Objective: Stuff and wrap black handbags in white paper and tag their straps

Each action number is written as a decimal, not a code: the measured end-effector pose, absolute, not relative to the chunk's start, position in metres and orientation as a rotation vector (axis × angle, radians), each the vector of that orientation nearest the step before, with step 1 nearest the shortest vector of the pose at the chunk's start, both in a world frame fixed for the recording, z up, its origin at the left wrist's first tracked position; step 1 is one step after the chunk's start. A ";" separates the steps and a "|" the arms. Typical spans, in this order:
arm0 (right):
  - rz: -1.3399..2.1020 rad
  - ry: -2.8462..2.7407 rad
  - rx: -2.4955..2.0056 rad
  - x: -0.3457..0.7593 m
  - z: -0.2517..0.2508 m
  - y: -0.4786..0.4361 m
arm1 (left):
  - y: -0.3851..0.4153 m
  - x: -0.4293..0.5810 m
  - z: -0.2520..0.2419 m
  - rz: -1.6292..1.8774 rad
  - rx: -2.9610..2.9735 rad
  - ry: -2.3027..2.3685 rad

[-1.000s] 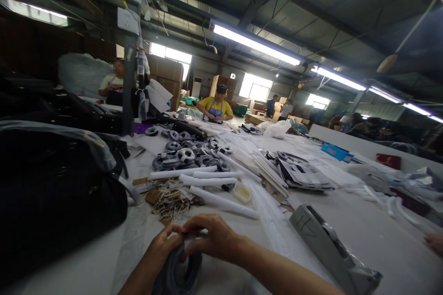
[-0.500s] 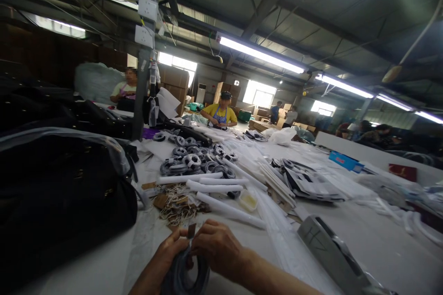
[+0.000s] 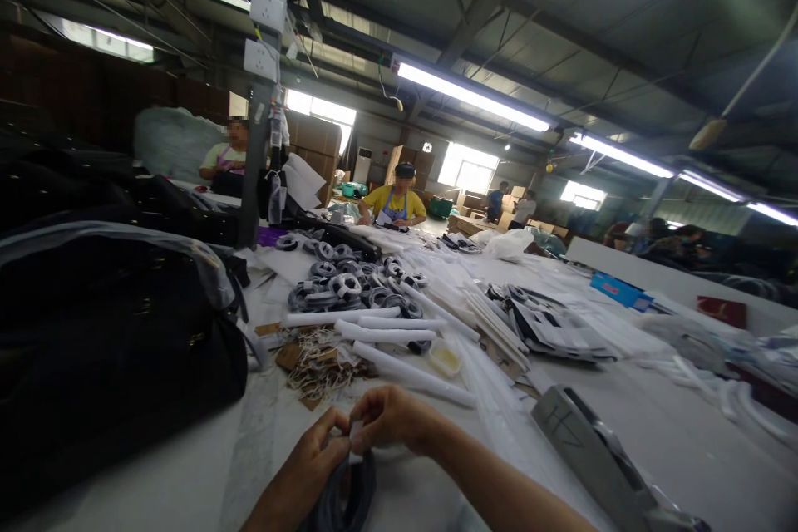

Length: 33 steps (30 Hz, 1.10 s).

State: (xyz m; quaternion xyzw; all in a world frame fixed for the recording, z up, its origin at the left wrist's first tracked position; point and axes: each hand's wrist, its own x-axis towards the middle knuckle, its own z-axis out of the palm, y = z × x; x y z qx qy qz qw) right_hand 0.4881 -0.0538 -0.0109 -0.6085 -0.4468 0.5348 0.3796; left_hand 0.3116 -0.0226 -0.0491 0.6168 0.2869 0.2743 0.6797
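A dark grey coiled strap (image 3: 360, 492) hangs at the bottom middle, its lower edge cut off by the frame. My left hand (image 3: 310, 461) is closed around the top of the coil, thumb and index finger pinching near its upper edge. My right hand (image 3: 387, 422) pinches a small white strip (image 3: 356, 432) that stands up from the top of the coil, fingertips almost touching those of the left. Just beyond the hands lies a heap of thin cords with brown cardboard tags (image 3: 324, 366). Farther back is a pile of similar coiled straps (image 3: 346, 287), several with white wraps.
A large black bag (image 3: 118, 349) fills the left side. White foam rolls (image 3: 415, 374) and a shallow clear dish (image 3: 445, 358) lie ahead. A grey tape dispenser-like tool (image 3: 586, 449) stands at right. Across the table (image 3: 474, 465) sits a co-worker in a yellow shirt (image 3: 377, 199).
Both hands have shifted slightly and the coil has turned more edge-on. The brown piece that stuck up between my fingers no longer shows; a white strip is there now.
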 end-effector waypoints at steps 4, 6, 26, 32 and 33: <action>1.614 -1.063 -1.486 0.498 -0.011 -0.052 | -0.026 0.309 -0.043 0.653 1.643 0.768; 1.661 -0.977 -1.453 0.499 -0.013 -0.053 | -0.028 0.307 -0.042 0.645 1.689 0.800; 0.741 -1.685 -1.449 0.480 -0.006 -0.073 | -0.031 0.310 -0.029 0.644 1.078 0.791; 0.649 -1.920 -1.353 0.487 0.006 -0.083 | -0.031 0.308 -0.030 0.633 0.986 0.749; 0.641 -1.989 -1.306 0.488 0.009 -0.085 | -0.030 0.307 -0.031 0.622 0.962 0.735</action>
